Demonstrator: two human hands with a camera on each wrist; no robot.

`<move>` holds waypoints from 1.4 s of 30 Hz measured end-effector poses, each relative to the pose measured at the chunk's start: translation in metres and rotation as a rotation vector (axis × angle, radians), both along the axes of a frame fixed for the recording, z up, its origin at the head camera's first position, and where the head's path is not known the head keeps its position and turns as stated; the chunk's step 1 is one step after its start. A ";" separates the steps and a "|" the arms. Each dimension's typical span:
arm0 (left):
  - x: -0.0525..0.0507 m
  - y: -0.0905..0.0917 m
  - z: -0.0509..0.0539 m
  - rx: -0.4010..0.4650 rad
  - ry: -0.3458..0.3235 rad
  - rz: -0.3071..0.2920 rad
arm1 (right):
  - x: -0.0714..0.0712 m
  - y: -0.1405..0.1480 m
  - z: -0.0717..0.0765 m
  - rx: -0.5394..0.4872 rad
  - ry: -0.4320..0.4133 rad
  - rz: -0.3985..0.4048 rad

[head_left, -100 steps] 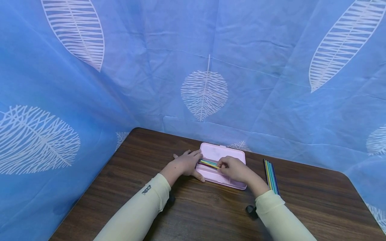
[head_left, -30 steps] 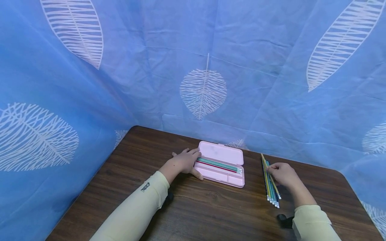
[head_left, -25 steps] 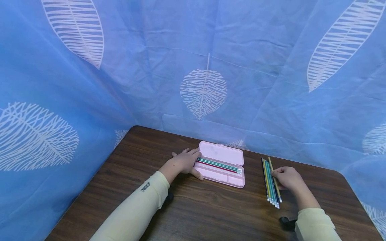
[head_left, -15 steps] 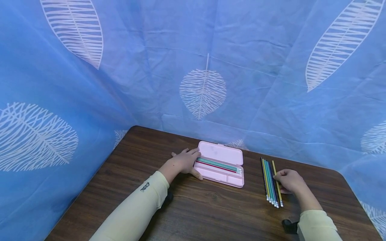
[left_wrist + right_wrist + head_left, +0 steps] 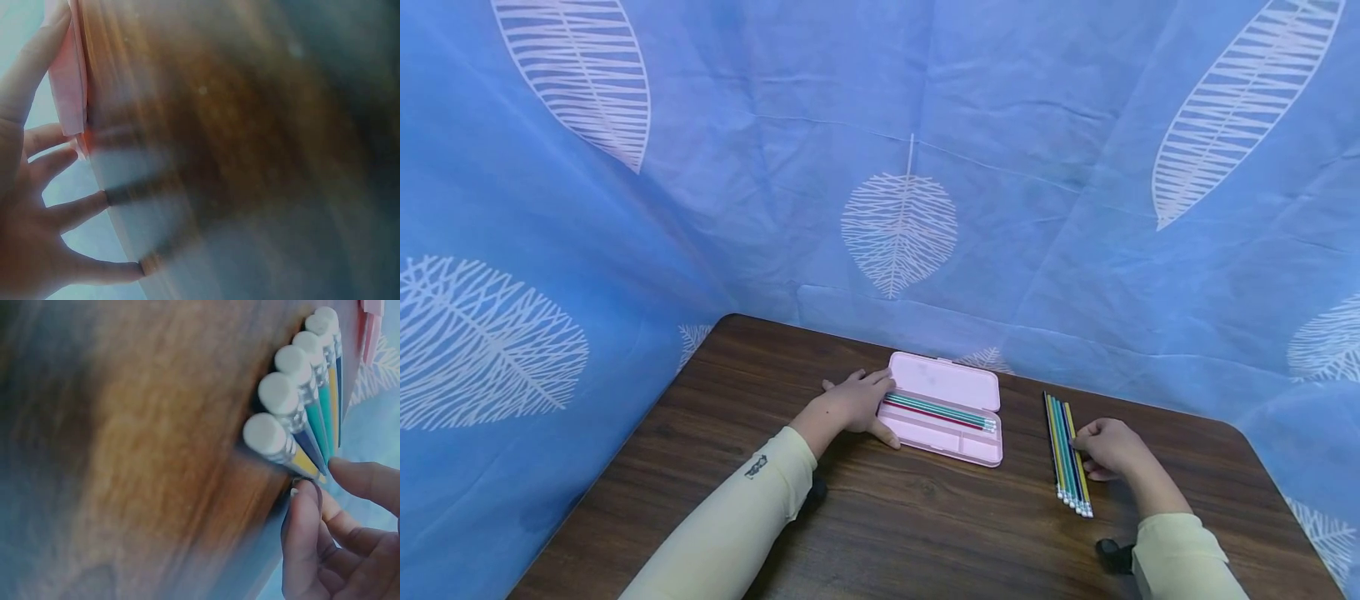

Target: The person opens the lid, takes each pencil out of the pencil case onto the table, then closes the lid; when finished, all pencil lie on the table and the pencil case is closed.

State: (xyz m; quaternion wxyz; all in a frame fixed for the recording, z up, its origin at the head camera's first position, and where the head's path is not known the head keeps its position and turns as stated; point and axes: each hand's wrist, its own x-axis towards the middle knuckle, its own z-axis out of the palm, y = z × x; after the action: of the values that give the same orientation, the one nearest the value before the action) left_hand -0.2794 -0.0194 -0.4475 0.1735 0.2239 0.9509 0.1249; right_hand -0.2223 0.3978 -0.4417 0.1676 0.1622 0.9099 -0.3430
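An open pink pencil case (image 5: 945,381) lies on the table, with a few green and red pencils (image 5: 940,412) in its long compartment. My left hand (image 5: 853,406) rests on the case's left end, fingers spread. In the left wrist view, the fingers (image 5: 78,211) reach past the pink edge onto the tabletop. To the right of the case, several pencils (image 5: 1060,454) lie side by side, white erasers toward me. My right hand (image 5: 1112,450) pinches a yellow pencil (image 5: 303,461) at the row's right side, between thumb and fingers. The hand covers part of that pencil.
Both hands work on a dark wood-grain table (image 5: 880,533) with rounded far corners. A blue cloth (image 5: 775,208) with white leaf prints hangs behind it and along its left side. The case's lid leans back near the far table edge.
My right hand has gone from the case to the loose pencils. It shifted a yellow pencil to the row's right side, then back against the row. My left hand has stayed on the case.
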 end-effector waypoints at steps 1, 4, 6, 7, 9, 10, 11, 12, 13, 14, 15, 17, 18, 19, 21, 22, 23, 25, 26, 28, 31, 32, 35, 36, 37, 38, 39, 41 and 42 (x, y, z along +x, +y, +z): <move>0.000 0.000 0.000 0.001 0.000 0.001 | 0.000 0.000 0.001 0.001 -0.001 0.003; 0.000 0.000 0.000 0.000 0.000 0.003 | 0.001 -0.001 0.003 0.036 0.007 0.035; 0.000 0.000 -0.001 -0.005 -0.001 0.002 | 0.002 -0.002 0.005 0.080 0.019 0.058; 0.000 0.000 -0.001 -0.007 -0.002 0.002 | 0.003 -0.004 0.007 0.104 0.027 0.073; -0.001 0.000 -0.001 -0.012 -0.002 0.002 | 0.004 -0.008 0.009 0.147 0.046 0.094; -0.001 0.000 -0.002 -0.014 0.000 0.002 | 0.003 -0.011 0.011 0.161 0.058 0.103; -0.001 0.000 -0.002 -0.017 0.002 0.003 | 0.003 -0.015 0.012 0.169 0.068 0.109; -0.002 0.000 -0.002 -0.018 0.004 0.004 | 0.002 -0.019 0.014 0.171 0.079 0.114; -0.002 0.001 -0.002 -0.018 0.005 0.004 | 0.001 -0.024 0.016 0.173 0.094 0.123; -0.002 0.001 -0.001 -0.018 0.006 0.005 | 0.000 -0.029 0.017 0.169 0.104 0.129; -0.003 0.001 -0.001 -0.018 0.007 0.005 | -0.002 -0.036 0.019 0.156 0.113 0.134; -0.003 0.001 0.000 -0.020 0.009 0.004 | -0.005 -0.051 0.022 0.133 0.129 0.153; -0.003 0.001 0.000 -0.020 0.009 0.005 | -0.006 -0.060 0.023 0.124 0.138 0.166; -0.003 0.000 0.001 -0.019 0.009 0.005 | -0.008 -0.068 0.023 0.118 0.145 0.178; -0.003 0.000 0.001 -0.020 0.011 0.005 | -0.012 -0.085 0.023 0.100 0.156 0.206; -0.003 0.000 0.001 -0.021 0.012 0.006 | -0.013 -0.093 0.022 0.098 0.164 0.226; -0.003 0.000 0.000 -0.021 0.012 0.005 | -0.015 -0.099 0.020 0.100 0.169 0.241; -0.003 0.000 -0.001 -0.022 0.012 0.003 | -0.017 -0.112 0.015 0.111 0.192 0.268; -0.003 0.000 -0.001 -0.022 0.012 0.002 | -0.018 -0.118 0.012 0.114 0.206 0.283; -0.003 0.001 -0.002 -0.023 0.009 0.000 | -0.019 -0.128 0.007 0.131 0.242 0.301; -0.002 0.000 -0.002 -0.017 0.005 0.001 | -0.020 -0.141 0.002 0.133 0.281 0.313; -0.002 0.000 -0.001 -0.016 0.003 0.002 | -0.020 -0.144 0.000 0.125 0.286 0.317; -0.002 0.000 0.000 -0.011 0.000 0.005 | -0.021 -0.154 -0.004 0.093 0.306 0.341; -0.001 0.000 0.000 -0.010 -0.001 0.006 | -0.021 -0.157 -0.005 0.083 0.315 0.351; -0.001 0.000 0.000 -0.010 0.000 0.006 | -0.021 -0.160 -0.005 0.073 0.325 0.364; -0.001 0.000 0.000 -0.010 -0.002 0.006 | -0.022 -0.162 -0.006 0.065 0.337 0.376; -0.001 0.000 0.000 -0.009 -0.002 0.007 | -0.023 -0.165 -0.007 0.059 0.348 0.385; -0.001 0.001 0.000 -0.010 0.000 0.008 | -0.025 -0.169 -0.009 0.035 0.361 0.404; -0.001 0.001 0.000 -0.011 0.001 0.009 | -0.025 -0.171 -0.009 0.025 0.366 0.414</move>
State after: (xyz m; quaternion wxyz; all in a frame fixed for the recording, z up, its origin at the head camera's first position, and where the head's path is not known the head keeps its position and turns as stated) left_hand -0.2808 -0.0187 -0.4480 0.1737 0.2187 0.9527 0.1201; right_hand -0.2477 0.2264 -0.4506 0.0647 -0.0898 0.9430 -0.3137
